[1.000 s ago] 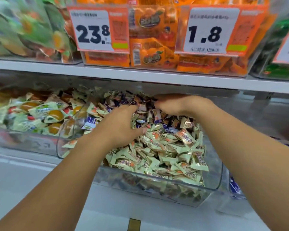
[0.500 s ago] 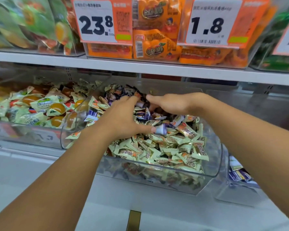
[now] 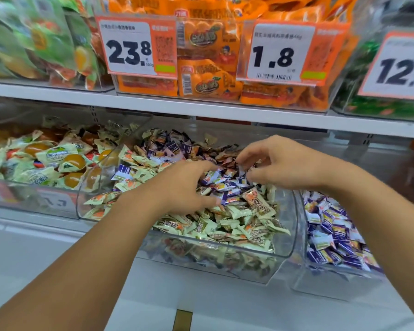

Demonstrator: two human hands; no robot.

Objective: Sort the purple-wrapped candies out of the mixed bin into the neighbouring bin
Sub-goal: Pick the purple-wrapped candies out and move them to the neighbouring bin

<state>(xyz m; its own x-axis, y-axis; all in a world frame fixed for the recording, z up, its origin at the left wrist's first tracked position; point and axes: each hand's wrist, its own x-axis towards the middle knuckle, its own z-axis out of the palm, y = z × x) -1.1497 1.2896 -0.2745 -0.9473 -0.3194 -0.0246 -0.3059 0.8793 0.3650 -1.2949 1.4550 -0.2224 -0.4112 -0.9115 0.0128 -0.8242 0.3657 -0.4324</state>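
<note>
Both hands work in the clear mixed bin (image 3: 289, 225) on the lower shelf (image 3: 58, 247). The purple-wrapped candies (image 3: 227, 187) lie in a loose cluster toward the middle and back of that bin, between the two hands, on top of and mixed with pale green-wrapped candies (image 3: 237, 225) that fill the front. The neighbouring bin (image 3: 339, 283), just to the right, already holds a heap of purple wrappers.

The left hand (image 3: 184, 187) lies low over the pile with fingers curled into the candies; whether its grip has closed on any piece is hard to say, since the palm side is hidden. The right hand (image 3: 280, 163) hovers above the cluster with fingers bent downward, thumb and fingertips close to a purple wrapper, though an actual pinch cannot be confirmed from this angle.

The step in hand appears to be gathering purple pieces from the cluster. To do it well, the person should likely take them from the top layer where they sit exposed, rather than digging, which would bury them under the green ones. A small scoop with curled fingers risks carrying green wrappers along, so a check of the handful before crossing the wall into the right-hand bin would be sensible.
</note>
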